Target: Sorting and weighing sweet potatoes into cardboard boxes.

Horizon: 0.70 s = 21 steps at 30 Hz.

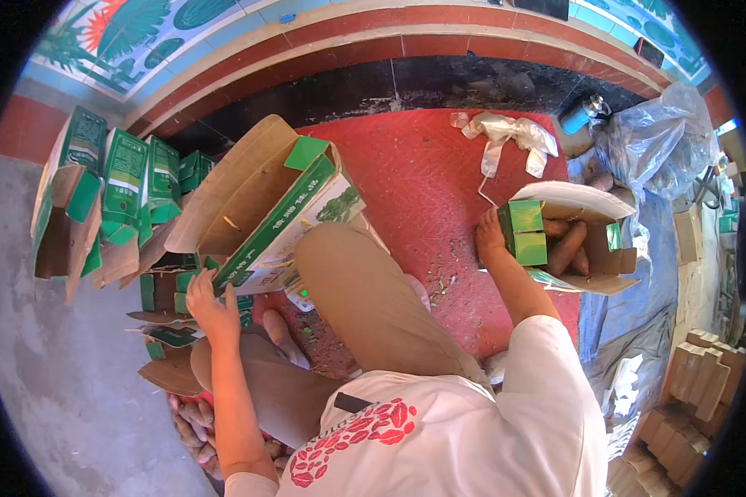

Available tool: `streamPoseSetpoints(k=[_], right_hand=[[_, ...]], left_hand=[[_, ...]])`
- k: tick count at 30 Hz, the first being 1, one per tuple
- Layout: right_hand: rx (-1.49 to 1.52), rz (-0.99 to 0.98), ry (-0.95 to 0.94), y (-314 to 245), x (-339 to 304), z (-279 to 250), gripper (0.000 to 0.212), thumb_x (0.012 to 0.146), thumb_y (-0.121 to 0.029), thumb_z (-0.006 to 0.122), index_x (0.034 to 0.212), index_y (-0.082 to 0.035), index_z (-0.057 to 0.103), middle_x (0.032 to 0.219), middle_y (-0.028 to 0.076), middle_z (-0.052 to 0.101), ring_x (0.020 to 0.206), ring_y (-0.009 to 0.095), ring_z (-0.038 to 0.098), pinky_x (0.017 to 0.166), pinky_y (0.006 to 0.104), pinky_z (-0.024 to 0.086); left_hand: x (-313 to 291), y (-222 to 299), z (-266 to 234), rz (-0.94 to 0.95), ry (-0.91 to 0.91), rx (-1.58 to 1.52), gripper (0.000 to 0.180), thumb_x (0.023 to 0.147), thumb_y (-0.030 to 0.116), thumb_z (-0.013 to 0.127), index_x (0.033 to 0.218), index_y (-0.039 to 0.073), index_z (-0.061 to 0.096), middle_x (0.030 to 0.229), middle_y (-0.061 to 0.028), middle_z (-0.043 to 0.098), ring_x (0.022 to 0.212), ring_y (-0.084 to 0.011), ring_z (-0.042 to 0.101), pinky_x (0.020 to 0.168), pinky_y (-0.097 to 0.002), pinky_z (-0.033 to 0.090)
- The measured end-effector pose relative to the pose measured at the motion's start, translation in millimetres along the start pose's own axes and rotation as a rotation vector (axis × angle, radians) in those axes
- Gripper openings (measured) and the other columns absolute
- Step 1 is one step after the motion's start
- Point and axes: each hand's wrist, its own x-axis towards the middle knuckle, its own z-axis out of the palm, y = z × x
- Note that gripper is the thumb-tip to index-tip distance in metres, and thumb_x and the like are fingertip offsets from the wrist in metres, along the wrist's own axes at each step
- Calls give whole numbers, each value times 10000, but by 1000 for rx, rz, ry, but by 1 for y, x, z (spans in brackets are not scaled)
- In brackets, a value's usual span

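While the left hand (213,308), loosely spread, touches one tilted carton's (282,219) near corner, perhaps steadying it by the knee (327,244), the right hand (490,236) half-curls against another carton (615,262), likely bracing it across the red mat's (406,182) right edge; whether either grips, I cannot tell. Inside: at least three tubers (565,248). Beyond the left edge: at least four standing cartons (124,186).

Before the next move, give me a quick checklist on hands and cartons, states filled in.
1. Left hand at the near corner of the white-and-green carton: ok.
2. Left hand's grip firm: cannot tell, the contact is partly hidden.
3. Right hand at the side of the right carton: ok.
4. Brown tubers inside the right carton: ok.
5. Right carton closed: not ok, its top is open.
6. Blue bottle apart from the right carton: ok.
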Motion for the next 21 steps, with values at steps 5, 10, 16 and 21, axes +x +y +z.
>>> streamPoseSetpoints(k=[5,10,16,21], right_hand=[[-39,-81,64,-17,-62,31,408,852,-230,391,1160,-24,563,1250,164,461,1234,328,325,1063,493,143],[90,-96,176,-18,-147,109,347,793,-200,437,1022,-17,623,1194,173,479,1216,316,340,1055,479,185],[327,-11,-1,11,-251,164,294,817,-177,439,992,-56,642,1173,108,508,1225,297,341,1075,466,172],[223,-34,-24,43,-314,210,252,818,-168,448,930,-92,661,1196,85,519,1262,268,322,1098,456,133]], left_hand=[[-1,-3,1,12,6,9,375,715,84,627,1074,32,529,1139,-153,538,1139,-368,422,977,-448,290],[2,-7,6,69,29,-22,344,712,82,621,1041,24,539,1095,-169,558,1099,-382,450,952,-453,324],[1,-17,9,71,16,-15,345,714,103,634,1038,21,545,1085,-173,564,1072,-375,474,925,-451,351],[5,-17,14,85,30,20,329,726,128,642,1021,8,559,985,-165,580,985,-356,511,857,-428,384]])
